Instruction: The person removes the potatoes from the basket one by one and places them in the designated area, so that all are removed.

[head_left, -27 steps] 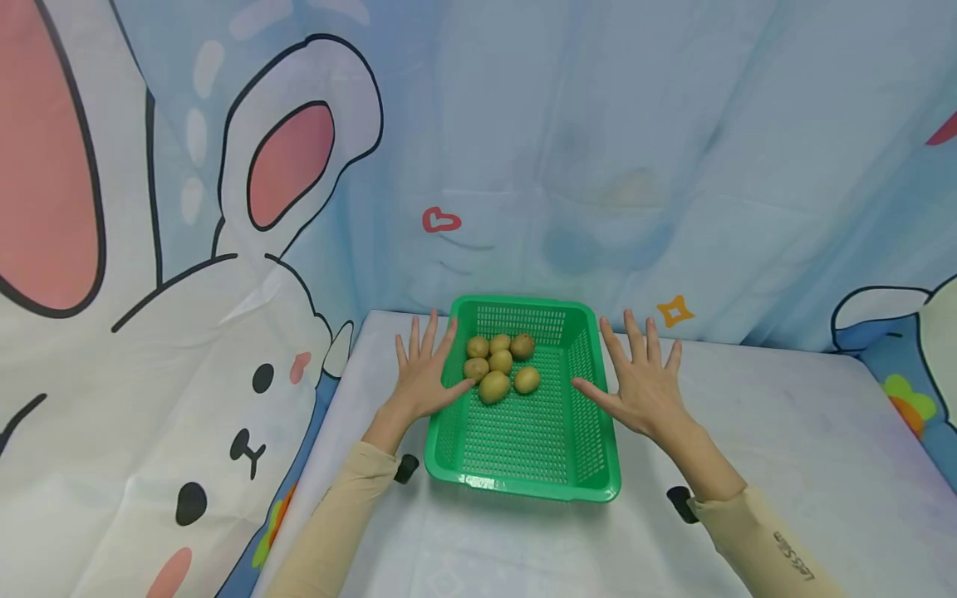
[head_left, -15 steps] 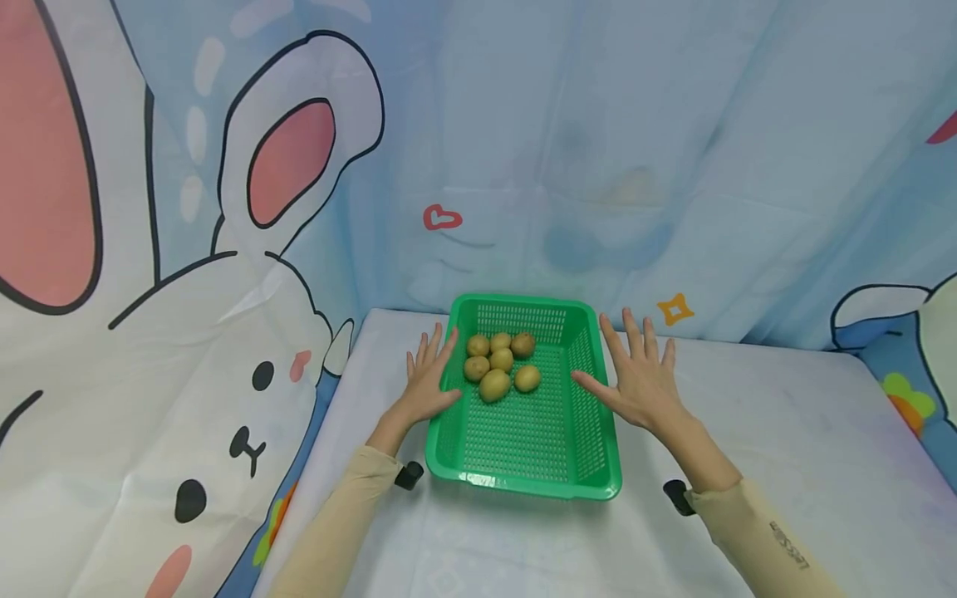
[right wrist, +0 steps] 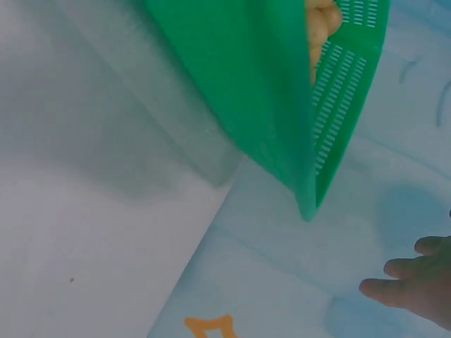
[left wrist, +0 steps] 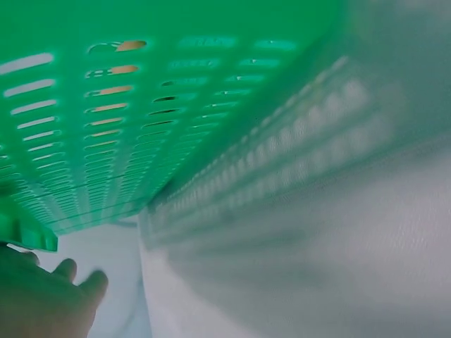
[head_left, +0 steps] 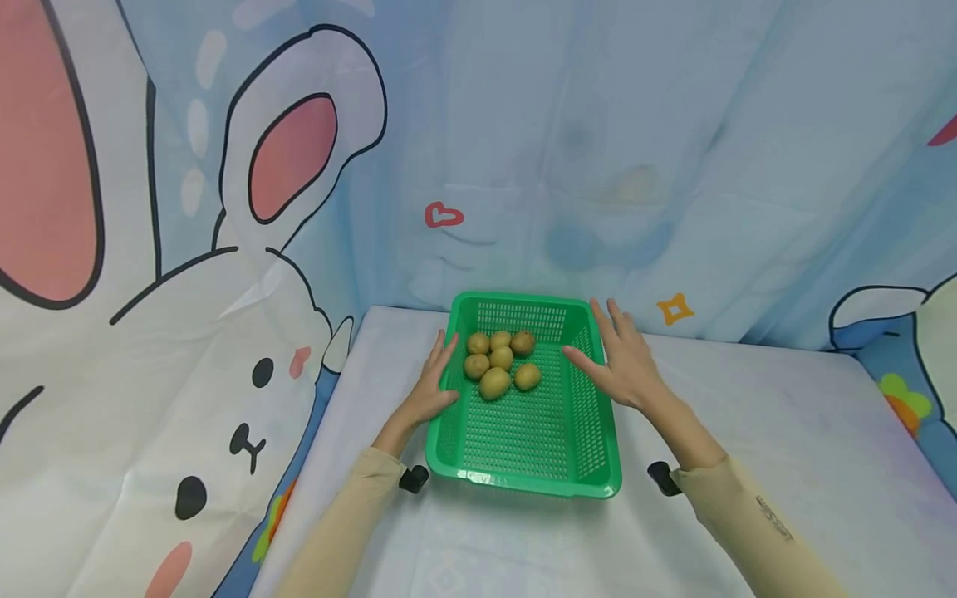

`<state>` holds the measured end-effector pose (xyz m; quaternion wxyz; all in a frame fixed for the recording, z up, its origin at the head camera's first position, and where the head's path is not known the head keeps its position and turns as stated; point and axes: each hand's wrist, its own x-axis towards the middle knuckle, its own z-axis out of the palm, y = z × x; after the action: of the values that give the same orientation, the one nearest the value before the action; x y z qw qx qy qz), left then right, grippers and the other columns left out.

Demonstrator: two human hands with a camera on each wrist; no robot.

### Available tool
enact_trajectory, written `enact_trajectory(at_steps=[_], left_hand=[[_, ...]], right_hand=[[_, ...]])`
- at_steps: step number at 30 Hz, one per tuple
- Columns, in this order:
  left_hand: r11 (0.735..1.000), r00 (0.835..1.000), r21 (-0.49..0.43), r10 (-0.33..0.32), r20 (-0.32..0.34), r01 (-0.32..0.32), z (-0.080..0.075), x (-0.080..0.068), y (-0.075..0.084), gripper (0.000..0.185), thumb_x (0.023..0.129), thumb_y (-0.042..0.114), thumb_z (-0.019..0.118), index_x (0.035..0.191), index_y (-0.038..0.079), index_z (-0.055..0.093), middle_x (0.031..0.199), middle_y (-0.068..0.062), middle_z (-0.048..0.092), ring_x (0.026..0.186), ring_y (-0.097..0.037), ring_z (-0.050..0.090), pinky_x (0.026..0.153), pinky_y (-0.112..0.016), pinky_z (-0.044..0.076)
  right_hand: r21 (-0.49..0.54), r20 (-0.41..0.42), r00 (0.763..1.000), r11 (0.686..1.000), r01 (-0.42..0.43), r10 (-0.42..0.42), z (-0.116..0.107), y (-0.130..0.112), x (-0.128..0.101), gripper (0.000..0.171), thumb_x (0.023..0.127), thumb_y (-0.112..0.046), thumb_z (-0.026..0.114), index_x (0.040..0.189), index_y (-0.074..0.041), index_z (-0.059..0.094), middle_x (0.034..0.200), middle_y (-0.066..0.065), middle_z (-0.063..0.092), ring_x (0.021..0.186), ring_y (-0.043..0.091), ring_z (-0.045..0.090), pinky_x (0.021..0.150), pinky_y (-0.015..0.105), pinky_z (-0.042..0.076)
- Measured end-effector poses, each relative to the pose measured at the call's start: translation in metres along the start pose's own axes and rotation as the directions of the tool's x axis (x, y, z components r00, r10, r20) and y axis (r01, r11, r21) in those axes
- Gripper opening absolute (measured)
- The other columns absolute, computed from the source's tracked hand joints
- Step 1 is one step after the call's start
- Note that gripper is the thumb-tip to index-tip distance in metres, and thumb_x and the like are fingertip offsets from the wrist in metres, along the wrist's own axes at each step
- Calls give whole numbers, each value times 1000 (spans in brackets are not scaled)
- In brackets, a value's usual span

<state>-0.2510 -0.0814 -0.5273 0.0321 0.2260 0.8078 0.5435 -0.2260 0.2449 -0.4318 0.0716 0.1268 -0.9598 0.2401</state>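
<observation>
A green slotted plastic basket [head_left: 523,488] sits on the white-covered table and holds several small brown potatoes [head_left: 499,364] at its far end. My left hand [head_left: 431,384] lies edge-on along the basket's left wall, fingers straight. My right hand [head_left: 624,361] is at the right rim with fingers straight and the thumb reaching over the rim. In the left wrist view the basket wall [left wrist: 141,105] fills the frame, with the left hand [left wrist: 42,303] at the bottom left corner. The right wrist view shows the basket's corner [right wrist: 268,105] and my right hand's fingertips [right wrist: 416,282] at the lower right.
A cartoon rabbit cloth [head_left: 187,332] hangs at the left and a pale blue printed cloth [head_left: 635,166] at the back. The table [head_left: 785,432] stretches to the right of the basket. Black wrist camera mounts [head_left: 414,478] show at both sleeves.
Both hands have moved inward from flat beside the basket to its side walls. The left hand has turned edge-on against the left wall. The basket and potatoes have not moved.
</observation>
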Motion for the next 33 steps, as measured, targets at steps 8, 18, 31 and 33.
enact_trajectory(at_steps=[8,18,31,33], left_hand=[[996,1000,-91,-11,2,11,1,0,-1,98,68,-7,48,159,5,13,165,-9,-12,150,-33,-8,112,-62,15],[984,999,-174,-39,-20,35,4,-1,0,97,69,-14,45,158,4,12,165,-6,-11,150,-31,-11,115,-59,7],[964,997,-256,-68,22,72,-5,-6,31,98,66,-17,42,158,3,11,164,-12,-12,149,-32,-13,115,-57,7],[967,997,-244,-73,36,80,-6,-9,33,98,67,-16,42,158,3,10,164,-13,-13,149,-33,-13,116,-57,7]], right_hand=[[371,70,998,928,-23,-4,8,-21,31,75,101,-49,43,159,-10,14,161,22,15,145,45,18,107,66,24],[763,208,964,589,-266,165,12,-42,52,67,105,-38,39,156,-1,18,158,27,21,142,47,27,107,60,32],[717,390,740,323,-618,549,72,-22,73,54,100,-20,50,148,1,39,158,20,24,145,43,21,108,62,28],[703,425,713,293,-648,558,79,-22,72,55,99,-19,51,148,2,39,156,21,27,143,46,23,107,62,31]])
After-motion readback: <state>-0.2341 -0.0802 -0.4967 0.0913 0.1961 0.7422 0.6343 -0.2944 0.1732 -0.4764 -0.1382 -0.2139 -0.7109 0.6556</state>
